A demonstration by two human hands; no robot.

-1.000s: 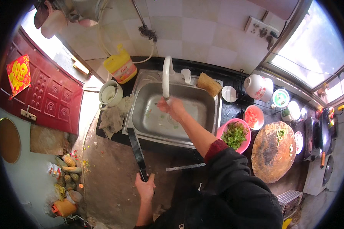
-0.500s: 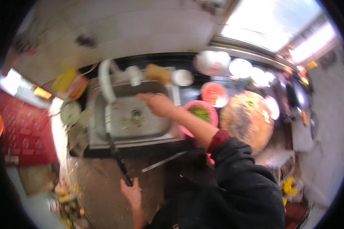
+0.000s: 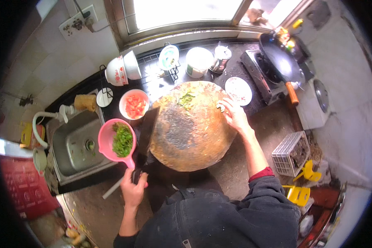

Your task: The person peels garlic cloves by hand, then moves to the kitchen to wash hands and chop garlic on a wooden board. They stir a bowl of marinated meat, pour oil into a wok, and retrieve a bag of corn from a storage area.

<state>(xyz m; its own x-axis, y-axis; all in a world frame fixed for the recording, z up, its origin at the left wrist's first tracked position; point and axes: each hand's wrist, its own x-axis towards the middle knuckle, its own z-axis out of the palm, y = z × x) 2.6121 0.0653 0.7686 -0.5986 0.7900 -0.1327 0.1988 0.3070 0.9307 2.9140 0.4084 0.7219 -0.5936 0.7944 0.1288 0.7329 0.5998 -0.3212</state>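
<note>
A cleaver is in my left hand, which is closed around its dark handle. Its dark blade points away from me, along the left edge of a round wooden chopping board. At the board's upper right edge, my right hand has its fingers drawn together on small pale chopped pieces. Chopped green bits lie toward the far side of the board. Left of the blade, a pink strainer contains cut greens. Beyond it stands a bowl of chopped red pieces.
A steel sink with a white faucet is at the left. Behind the board are stacked bowls, a white tub, a can and a plate. A wok sits on a stove at the right.
The view has turned right. My right hand has moved from above the sink to the board's right edge. The cleaver in my left hand has swung from the sink to beside the board.
</note>
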